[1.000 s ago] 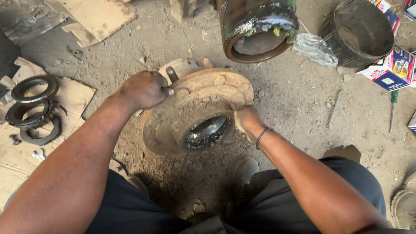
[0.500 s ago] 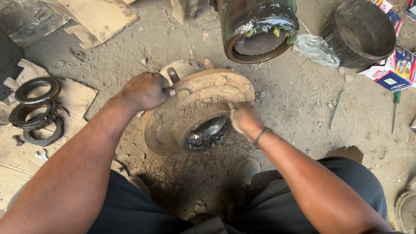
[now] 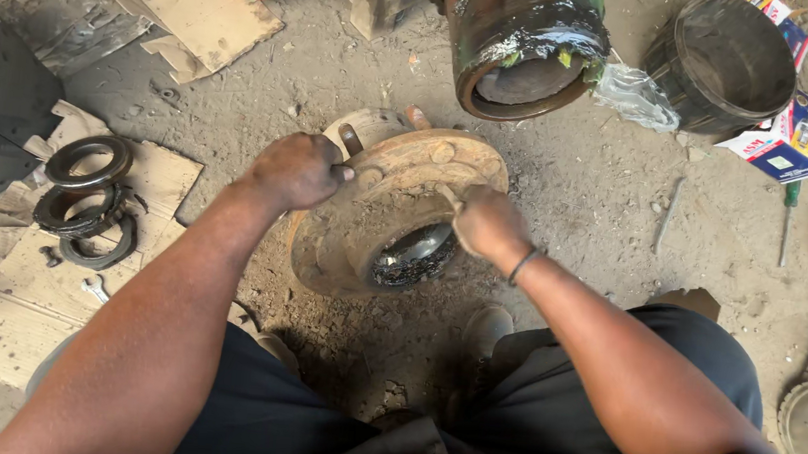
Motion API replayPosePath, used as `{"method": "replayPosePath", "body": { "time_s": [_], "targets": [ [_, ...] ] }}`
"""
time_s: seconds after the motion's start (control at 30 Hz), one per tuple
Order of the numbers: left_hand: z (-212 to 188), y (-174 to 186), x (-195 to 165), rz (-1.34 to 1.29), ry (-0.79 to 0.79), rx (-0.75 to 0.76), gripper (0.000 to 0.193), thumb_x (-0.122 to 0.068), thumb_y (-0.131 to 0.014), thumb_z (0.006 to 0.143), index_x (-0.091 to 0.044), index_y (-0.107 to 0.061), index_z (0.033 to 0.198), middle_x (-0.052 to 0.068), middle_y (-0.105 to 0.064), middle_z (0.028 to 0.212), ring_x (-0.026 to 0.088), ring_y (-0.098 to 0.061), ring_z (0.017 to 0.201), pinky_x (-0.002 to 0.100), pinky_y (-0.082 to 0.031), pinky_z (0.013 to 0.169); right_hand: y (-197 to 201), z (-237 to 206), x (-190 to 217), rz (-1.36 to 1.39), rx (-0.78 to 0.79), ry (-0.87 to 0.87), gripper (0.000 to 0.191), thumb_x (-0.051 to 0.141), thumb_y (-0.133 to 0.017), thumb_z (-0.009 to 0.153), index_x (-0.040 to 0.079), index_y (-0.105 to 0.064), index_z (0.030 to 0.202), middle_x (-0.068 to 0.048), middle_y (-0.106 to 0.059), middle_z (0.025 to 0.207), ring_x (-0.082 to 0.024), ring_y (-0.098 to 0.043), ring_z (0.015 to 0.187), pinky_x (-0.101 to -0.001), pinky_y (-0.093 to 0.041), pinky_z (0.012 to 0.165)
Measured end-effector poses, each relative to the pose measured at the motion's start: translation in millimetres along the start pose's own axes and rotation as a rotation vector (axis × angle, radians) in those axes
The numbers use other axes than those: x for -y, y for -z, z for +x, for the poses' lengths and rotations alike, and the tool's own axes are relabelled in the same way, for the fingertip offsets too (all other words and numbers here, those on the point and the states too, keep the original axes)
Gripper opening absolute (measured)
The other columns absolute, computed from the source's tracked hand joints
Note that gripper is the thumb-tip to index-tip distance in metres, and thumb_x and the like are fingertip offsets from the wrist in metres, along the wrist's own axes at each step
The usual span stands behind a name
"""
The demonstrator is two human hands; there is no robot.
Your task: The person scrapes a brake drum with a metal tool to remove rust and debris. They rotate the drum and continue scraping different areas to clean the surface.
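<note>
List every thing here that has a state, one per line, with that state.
Rusty wheel hub: tilted on the dirt, bore greasy.
Left hand: gripping the hub's rim.
Right hand: closed on a thin tool at the bore.
Green-topped drum: on its side, mouth greasy.
Black rings: piled on cardboard.
Screwdriver: lying untouched.

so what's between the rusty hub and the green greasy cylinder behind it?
Head view: only bare dirt floor separates the rusty hub from the green greasy cylinder.
</note>
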State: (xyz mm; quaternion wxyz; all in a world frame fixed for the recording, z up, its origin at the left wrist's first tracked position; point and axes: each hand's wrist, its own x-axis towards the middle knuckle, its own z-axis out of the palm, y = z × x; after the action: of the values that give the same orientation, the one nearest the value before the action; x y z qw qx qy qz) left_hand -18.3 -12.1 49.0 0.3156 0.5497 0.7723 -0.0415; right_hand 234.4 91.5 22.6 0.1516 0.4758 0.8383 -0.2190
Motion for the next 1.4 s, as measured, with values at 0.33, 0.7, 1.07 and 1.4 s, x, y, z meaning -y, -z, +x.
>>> {"method": "replayPosePath", "body": {
  "time_s": [0.33,0.7,1.07,1.4],
  "targets": [
    [-1,0,-2,0.020,-0.006,-0.059,0.050,-0.055,-0.048,0.104,-0.010,-0.071,0.106,0.009,-0.064,0.083,0.018,-0.058,0.072,0.042,-0.055,0.078,-49,-29,48,0.082,-0.021,0.285,0.026,0.014,-0.048,0.106,-0.005,-0.066,0.110,-0.020,-0.072,0.073,-0.025,-0.067,0.055,-0.0357,-0.049,0.050],
    [1,3,-2,0.031,-0.030,-0.060,0.049,-0.054,-0.050,0.103,-0.009,-0.069,0.107,0.009,-0.063,0.084,0.019,-0.059,0.076,0.044,-0.055,0.080,-41,-15,12,0.097,-0.472,0.496,0.009,0.005,-0.058,0.085,0.002,-0.065,0.091,-0.013,-0.064,0.078,-0.023,-0.065,0.061,-0.0384,-0.058,0.053],
    [-3,2,-3,0.027,-0.021,-0.064,0.047,-0.052,-0.049,0.104,-0.009,-0.070,0.105,0.010,-0.065,0.085,0.021,-0.062,0.079,0.043,-0.057,0.082,-7,-2,7,0.016,-0.046,0.168,0.033,0.026,-0.050,0.106,0.000,-0.070,0.106,-0.020,-0.069,0.077,-0.032,-0.068,0.063,-0.0471,-0.055,0.055],
    [-4,-2,-3,0.084,-0.045,-0.169,0.050,-0.054,-0.050,0.104,-0.007,-0.068,0.104,0.010,-0.064,0.082,0.020,-0.060,0.075,0.044,-0.054,0.082,-41,-23,30,-0.063,0.044,0.358,0.026,0.020,-0.051,0.099,0.001,-0.069,0.097,-0.010,-0.059,0.071,-0.022,-0.057,0.056,-0.0442,-0.054,0.055]
  ]
}}
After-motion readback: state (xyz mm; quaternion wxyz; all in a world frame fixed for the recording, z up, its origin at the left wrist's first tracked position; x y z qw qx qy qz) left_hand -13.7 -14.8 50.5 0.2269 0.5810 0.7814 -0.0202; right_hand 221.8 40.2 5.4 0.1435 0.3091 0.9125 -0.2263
